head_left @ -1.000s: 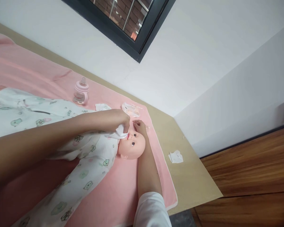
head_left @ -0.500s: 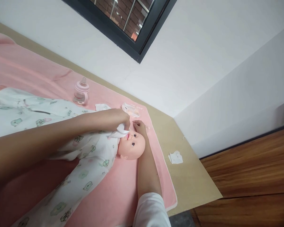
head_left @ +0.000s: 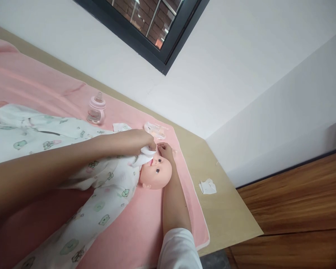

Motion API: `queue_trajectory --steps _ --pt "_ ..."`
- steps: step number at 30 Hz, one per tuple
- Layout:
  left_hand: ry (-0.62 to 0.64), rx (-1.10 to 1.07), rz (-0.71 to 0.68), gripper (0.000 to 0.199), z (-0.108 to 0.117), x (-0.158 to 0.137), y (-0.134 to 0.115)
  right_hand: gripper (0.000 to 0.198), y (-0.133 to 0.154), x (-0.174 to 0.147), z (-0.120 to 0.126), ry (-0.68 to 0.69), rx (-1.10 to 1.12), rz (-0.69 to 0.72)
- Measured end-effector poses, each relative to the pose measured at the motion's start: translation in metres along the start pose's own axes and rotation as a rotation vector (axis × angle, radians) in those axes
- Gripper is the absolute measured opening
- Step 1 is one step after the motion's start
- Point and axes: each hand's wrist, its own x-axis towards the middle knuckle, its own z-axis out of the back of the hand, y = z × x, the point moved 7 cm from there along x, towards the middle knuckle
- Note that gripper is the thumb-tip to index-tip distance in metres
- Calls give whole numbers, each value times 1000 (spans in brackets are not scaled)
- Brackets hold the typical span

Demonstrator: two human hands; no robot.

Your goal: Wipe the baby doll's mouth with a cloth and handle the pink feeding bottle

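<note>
– Where to look for the cloth?
– At the doll's mouth, directly below the left hand. Lies between this hand and the face, on the chin side. Whether touching the lips or only just beside, cannot tell.
– And to which hand nearer?
– To the left, clearly: in contact there. From the right hand, near but apart; to be found past the far side of the head.
– How about the fingers, wide or narrow?
– On the left, narrow, bent inward and holding the cloth, with the tips mostly hidden. On the right, loosely curled; whether holding something, cannot tell.
– Pointing which way, the cloth?
– Seems to run aslant, from the collar of the suit up to the left fingertips, with one loose corner toward the right hand. Crumpled, therefore difficult to give an exact long axis.
– And about the doll?
– Lies on the pink mat, face upward, lengthwise from the left edge of the view to the crown at the right. Points with the crown to the right forearm, very close to it. Crossed above by the left arm, at the suit.
</note>
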Motion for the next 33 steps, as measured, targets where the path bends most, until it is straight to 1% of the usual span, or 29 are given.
queue_trajectory --steps 3,7,11,14,16,19,23,29,33 --pt "40 -8 14 23 -3 0 1 25 0 1 0 1 -8 -8" --pt "49 -12 31 27 -6 1 7 23 0 2 0 -10 10 -6" --pt "38 -1 28 26 -6 3 9 22 0 2 0 -9 16 -6" --pt "17 -14 9 29 -3 2 7 22 0 1 0 -9 7 -4" --pt "20 -55 -9 28 -2 1 4 23 0 1 0 -7 3 -4" --pt "53 -177 -51 23 0 -3 -1 23 0 1 0 -4 -4 -3" --pt "72 -298 -128 28 0 -6 -6 23 -2 2 0 -13 0 -5" --pt "91 -276 -155 20 -11 -6 0 23 -3 5 0 -6 -20 17" --pt "70 -231 -144 17 -8 -6 -2 21 -6 6 1 -19 -13 31"
